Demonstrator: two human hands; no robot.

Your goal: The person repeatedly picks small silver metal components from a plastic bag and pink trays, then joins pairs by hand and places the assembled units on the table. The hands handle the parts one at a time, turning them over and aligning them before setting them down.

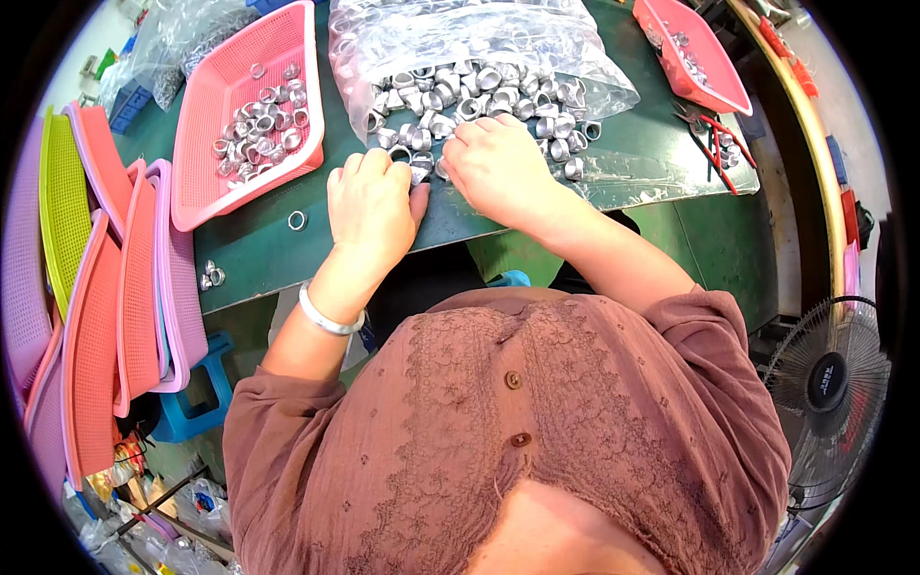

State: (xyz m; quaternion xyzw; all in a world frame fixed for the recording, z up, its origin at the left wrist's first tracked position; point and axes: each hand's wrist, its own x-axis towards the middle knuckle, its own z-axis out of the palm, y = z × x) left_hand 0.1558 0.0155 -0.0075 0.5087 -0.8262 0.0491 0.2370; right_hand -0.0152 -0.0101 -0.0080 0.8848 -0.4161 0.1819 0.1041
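Note:
A loose heap of silvery metal ring-shaped fittings (486,88) spills from a clear plastic bag (479,34) onto the green table (264,251). My left hand (371,206) rests at the heap's near left edge, its fingers bent downward and the thumb close beside them. Small metal rings lie right against its index finger; what sits under the fingers is hidden. My right hand (500,171) is curled over the near side of the heap, fingertips tucked down out of sight. To the left, a pink plastic basket (198,163) holds many similar rings.
One ring (297,220) lies alone near the left hand, with a few more pieces (212,275) at the left edge. Red-handled pliers (717,153) and another pink basket (704,88) are at right. Stacked colored baskets (96,297) stand left; a fan (826,383) stands right.

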